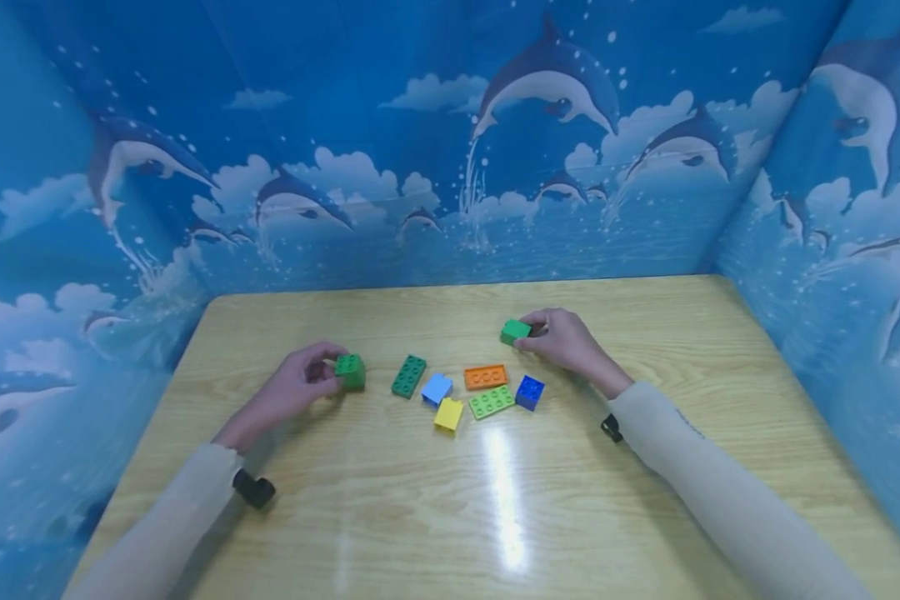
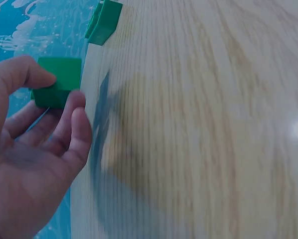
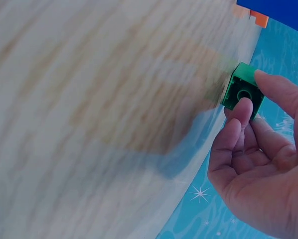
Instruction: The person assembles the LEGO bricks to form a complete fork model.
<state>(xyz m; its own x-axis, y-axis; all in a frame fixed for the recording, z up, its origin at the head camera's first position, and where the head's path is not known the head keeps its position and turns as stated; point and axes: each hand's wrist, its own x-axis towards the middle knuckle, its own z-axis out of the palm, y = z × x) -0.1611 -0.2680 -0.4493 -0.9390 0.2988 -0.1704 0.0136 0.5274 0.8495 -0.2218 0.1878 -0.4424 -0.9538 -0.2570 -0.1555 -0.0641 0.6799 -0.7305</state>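
Note:
My left hand (image 1: 298, 380) pinches a chunky green toy brick (image 1: 350, 372) between thumb and fingers, left of the other bricks. In the left wrist view, the thumb presses one face of this brick (image 2: 64, 72), and its lower part looks darker. Farther back on the right, my right hand (image 1: 566, 340) grips a second green brick (image 1: 514, 332). The right wrist view shows that brick's hollow underside (image 3: 242, 90), with the thumb on one side and fingertips at the open bottom. Nearest the left hand's brick lies a dark green flat brick (image 1: 408, 376), studs up.
Between the hands, a light blue brick (image 1: 437, 389) touches a yellow one (image 1: 449, 414). An orange brick (image 1: 486, 377), a lime green brick (image 1: 492, 402) and a dark blue brick (image 1: 529, 392) lie close together. Dolphin-print curtains (image 1: 390, 167) hang around the wooden table (image 1: 390, 517).

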